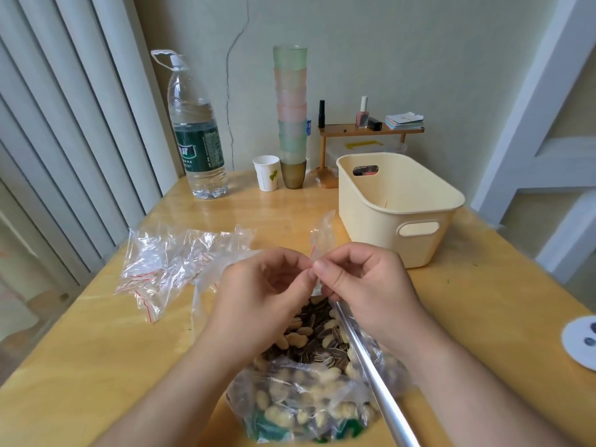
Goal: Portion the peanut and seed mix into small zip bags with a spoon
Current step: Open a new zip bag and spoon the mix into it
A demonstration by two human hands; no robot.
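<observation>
hands: left hand (271,279) and right hand (358,279) both pinch the red-striped mouth of a small zip bag (321,243).
step: opening it, seemingly.
next: take the spoon (371,359) resting in the peanut and seed mix (309,337).

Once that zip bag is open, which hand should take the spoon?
Probably the right. The spoon handle runs directly under the right hand, leaning toward that side from the open mix bag. The left hand can keep pinching the small zip bag.
</observation>
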